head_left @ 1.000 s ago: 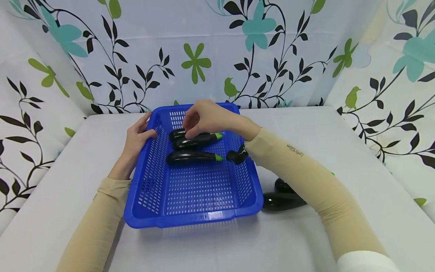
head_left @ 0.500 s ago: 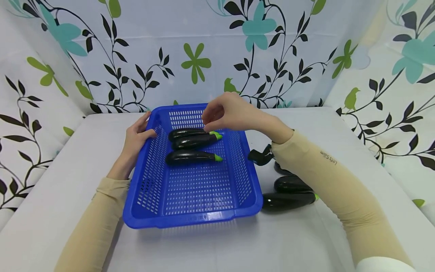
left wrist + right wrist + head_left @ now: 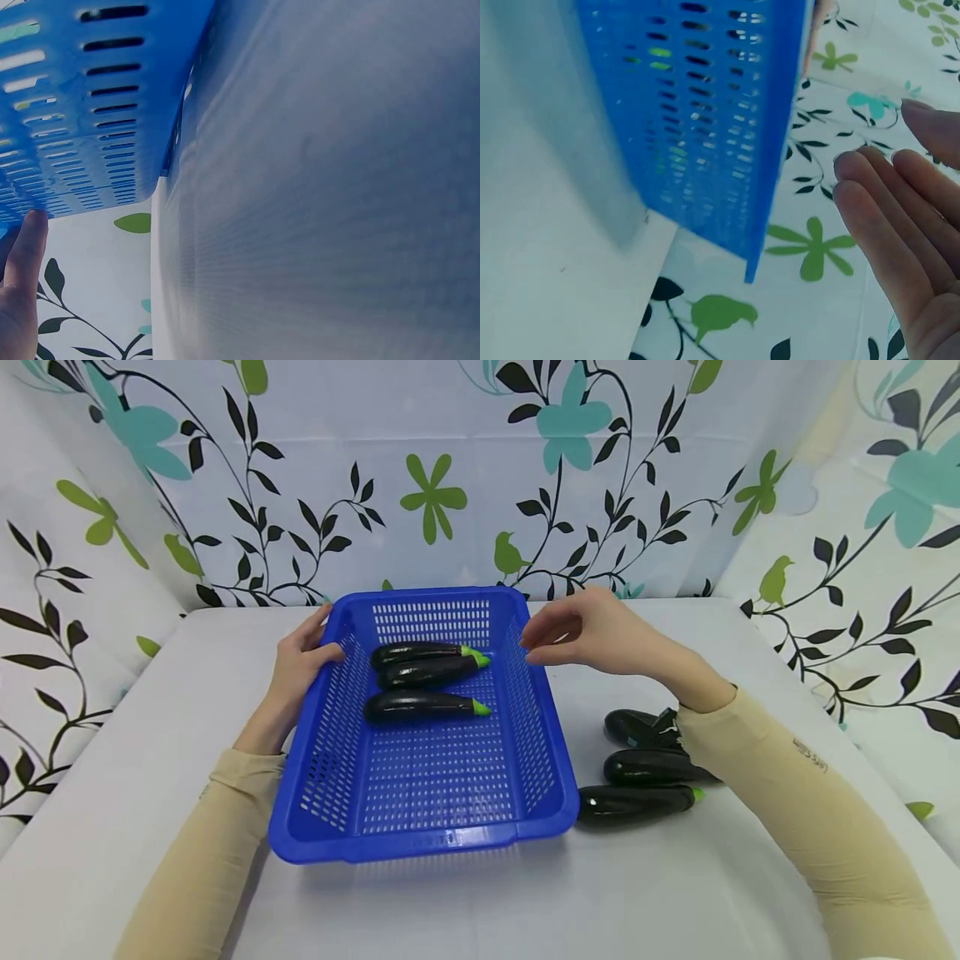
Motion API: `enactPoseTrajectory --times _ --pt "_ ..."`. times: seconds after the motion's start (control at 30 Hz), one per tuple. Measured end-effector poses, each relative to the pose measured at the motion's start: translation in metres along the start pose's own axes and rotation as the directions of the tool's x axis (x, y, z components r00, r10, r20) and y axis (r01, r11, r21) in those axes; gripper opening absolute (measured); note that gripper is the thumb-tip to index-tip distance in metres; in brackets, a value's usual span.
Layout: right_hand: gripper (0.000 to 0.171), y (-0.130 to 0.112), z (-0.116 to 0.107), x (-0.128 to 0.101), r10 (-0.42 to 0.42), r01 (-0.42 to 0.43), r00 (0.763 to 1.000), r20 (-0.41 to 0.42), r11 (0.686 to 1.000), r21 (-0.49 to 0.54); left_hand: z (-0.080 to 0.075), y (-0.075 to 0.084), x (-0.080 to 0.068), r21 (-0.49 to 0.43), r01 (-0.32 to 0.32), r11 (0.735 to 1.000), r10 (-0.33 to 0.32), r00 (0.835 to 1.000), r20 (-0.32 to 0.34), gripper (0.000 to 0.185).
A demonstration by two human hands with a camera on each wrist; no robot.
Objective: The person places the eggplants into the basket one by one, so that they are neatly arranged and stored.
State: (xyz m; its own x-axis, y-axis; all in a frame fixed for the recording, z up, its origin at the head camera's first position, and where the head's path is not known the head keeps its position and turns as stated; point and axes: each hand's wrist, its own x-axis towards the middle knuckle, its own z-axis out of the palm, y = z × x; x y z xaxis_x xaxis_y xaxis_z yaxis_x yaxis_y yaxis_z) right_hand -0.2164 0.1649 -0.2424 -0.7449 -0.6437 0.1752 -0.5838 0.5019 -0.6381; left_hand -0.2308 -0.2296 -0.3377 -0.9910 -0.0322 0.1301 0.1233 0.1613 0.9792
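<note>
My left hand (image 3: 288, 677) grips the left rim of a blue perforated plastic basket (image 3: 427, 842), thumb over the edge and fingers outside. A finger of it shows below the slotted basket wall (image 3: 165, 75) in the left wrist view. Inside lie a back eggplant (image 3: 412, 653), a middle eggplant (image 3: 427, 672) against it, and a front eggplant (image 3: 416, 707) slightly apart, green stems rightward. Near the basket's right rim hovers my right hand (image 3: 592, 631), holding nothing, fingers loosely bent. The right wrist view shows its fingers (image 3: 885, 232) beside the basket's outer wall (image 3: 776, 142).
Right of the basket on the white table (image 3: 480, 910) lie a far eggplant (image 3: 626, 725), a middle eggplant (image 3: 648, 767) and a near eggplant (image 3: 626, 804), partly behind the right forearm. A patterned curtain (image 3: 480, 468) stands behind the table and at both sides.
The right hand has moved rightward from above the eggplants in the basket to beyond its right rim, uncovering them. The left hand and basket have stayed in place.
</note>
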Motion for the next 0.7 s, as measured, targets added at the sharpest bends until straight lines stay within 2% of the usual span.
enactPoseTrajectory --times 0.13,0.33,0.7 --pt "0.025 0.015 -0.002 -0.015 0.047 -0.047 0.999 0.017 0.999 0.024 -0.001 0.000 0.000 0.003 -0.005 1.000 0.005 1.000 0.001 0.074" --pt "0.029 0.033 -0.006 -0.038 0.058 -0.063 0.996 0.069 0.996 0.065 0.000 0.001 0.000 -0.003 -0.004 1.000 0.004 1.000 0.008 0.074" --pt "0.031 0.054 -0.015 -0.079 0.094 -0.094 0.994 0.062 0.996 0.006 -0.001 0.000 0.000 0.002 -0.005 1.000 0.005 1.000 0.011 0.075"
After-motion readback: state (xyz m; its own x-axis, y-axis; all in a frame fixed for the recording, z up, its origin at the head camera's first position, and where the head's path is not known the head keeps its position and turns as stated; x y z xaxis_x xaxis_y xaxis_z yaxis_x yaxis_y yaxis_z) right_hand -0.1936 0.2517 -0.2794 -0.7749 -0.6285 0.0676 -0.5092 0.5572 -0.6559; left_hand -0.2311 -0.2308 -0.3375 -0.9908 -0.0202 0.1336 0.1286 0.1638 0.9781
